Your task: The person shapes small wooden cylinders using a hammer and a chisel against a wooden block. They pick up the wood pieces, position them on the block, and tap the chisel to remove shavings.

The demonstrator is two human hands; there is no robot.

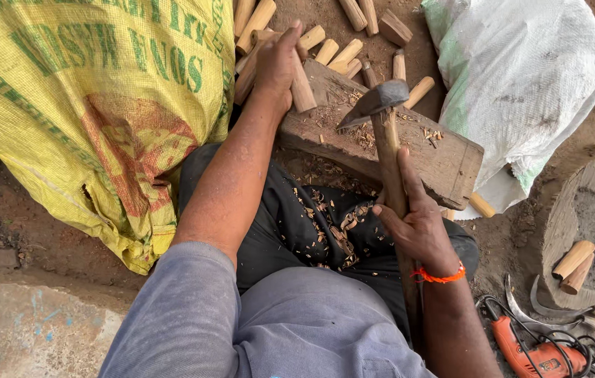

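Head view, steeply down, close.

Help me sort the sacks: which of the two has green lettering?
The yellow woven sack beside the left hand; the white sack at upper right shows no lettering.

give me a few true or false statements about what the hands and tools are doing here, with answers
1. The right hand grips the wooden handle of an adze-like tool. True.
2. The left hand holds the orange power drill. False: it rests on a wooden peg at the wooden block; the drill lies on the ground.
3. A yellow woven sack stands beside the left arm. True.
4. The lap is clean of shavings. False: wood chips lie on the dark trousers.
5. An orange thread circles the right wrist. True.
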